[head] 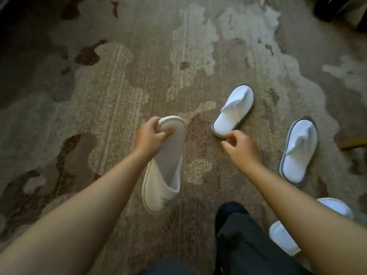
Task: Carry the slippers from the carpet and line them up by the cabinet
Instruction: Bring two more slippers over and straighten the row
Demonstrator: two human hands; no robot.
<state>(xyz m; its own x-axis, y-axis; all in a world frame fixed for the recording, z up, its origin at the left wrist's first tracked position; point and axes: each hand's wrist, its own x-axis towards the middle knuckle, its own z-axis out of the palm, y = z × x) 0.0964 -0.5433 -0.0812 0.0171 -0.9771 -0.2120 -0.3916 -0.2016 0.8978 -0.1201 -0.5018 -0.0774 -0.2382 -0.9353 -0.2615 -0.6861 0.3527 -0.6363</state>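
On the carpet (pixel 119 86), gathering is underway: the left hand (pixel 151 135) clamps a cream slipper (pixel 164 175); beside it, the right hand (pixel 240 145), fingers apart, seemingly must pinch the dark-edged slipper (pixel 234 110).

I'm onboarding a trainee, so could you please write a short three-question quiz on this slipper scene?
1. True or false: the left hand holds the cream slipper by its heel end.
2. The right hand is: A) gripping a slipper, B) reaching just short of the nearest dark-trimmed white slipper, C) resting on the carpet.
3. How many dark-trimmed white slippers lie on the carpet beyond the right hand?

Key: 1 true; 2 B; 3 two, the nearest and the farther dark-trimmed slipper.
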